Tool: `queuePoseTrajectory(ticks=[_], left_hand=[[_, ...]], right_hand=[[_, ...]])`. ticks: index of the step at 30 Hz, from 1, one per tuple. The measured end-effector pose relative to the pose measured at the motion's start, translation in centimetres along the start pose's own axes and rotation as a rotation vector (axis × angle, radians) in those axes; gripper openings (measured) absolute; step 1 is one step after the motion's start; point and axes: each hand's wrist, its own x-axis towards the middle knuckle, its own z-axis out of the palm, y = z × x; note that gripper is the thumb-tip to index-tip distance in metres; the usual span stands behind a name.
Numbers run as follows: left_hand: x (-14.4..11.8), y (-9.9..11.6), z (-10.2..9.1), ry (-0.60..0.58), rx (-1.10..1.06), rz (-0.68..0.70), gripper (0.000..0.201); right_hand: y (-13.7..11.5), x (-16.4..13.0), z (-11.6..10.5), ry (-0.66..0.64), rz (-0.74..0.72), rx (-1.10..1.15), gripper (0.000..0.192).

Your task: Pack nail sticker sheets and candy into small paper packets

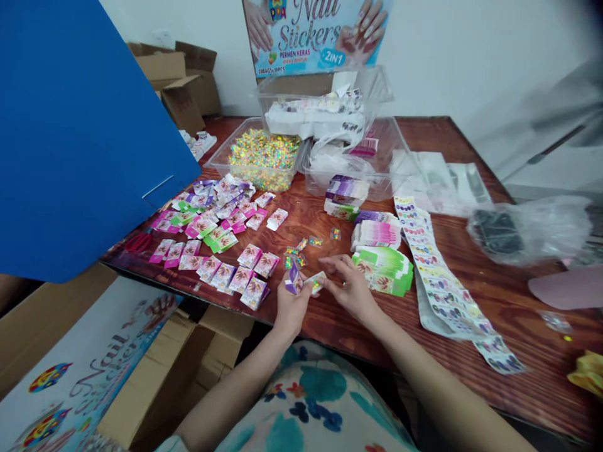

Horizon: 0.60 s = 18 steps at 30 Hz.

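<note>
Our left hand (291, 302) pinches a small purple packet (294, 280); our right hand (348, 285) grips a sticker slip (316, 282) above the wooden table (518, 295).

left grip (291, 300) pinching | right grip (346, 285) pinching | forearms converging, hands nearly touching

Bare table (306, 229) gap — packets (221, 213) left, stacks (379, 251) right

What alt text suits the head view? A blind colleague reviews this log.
Left hand holds a small purple packet and right hand pinches a small sticker piece over a wooden table. Around them lie scattered small packets, a nail sticker strip and a tub of candy.
</note>
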Motion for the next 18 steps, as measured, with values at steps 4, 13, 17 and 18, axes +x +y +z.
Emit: queuePoseTrajectory(ticks=[4, 13, 17, 18], left_hand=[[0.1, 0.0, -0.4, -0.069, 0.136, 0.027, 0.027], [-0.9, 0.6, -0.6, -0.100, 0.977, 0.330, 0.031], [-1.2, 1.0, -0.3, -0.188, 1.215, 0.372, 0.027], [-1.3, 1.1, -0.3, -0.205, 1.277, 0.382, 0.027]], right_hand=[[0.5, -0.4, -0.3, -0.142, 0.257, 0.352, 0.038], [-3.7, -0.4, -2.7, 0.104, 0.049, 0.148, 0.015], [-4.6, -0.6, -2.4, -0.088, -0.184, -0.197, 0.015], [-4.5, -0.6, -2.4, -0.073, -0.204, -0.247, 0.016]])
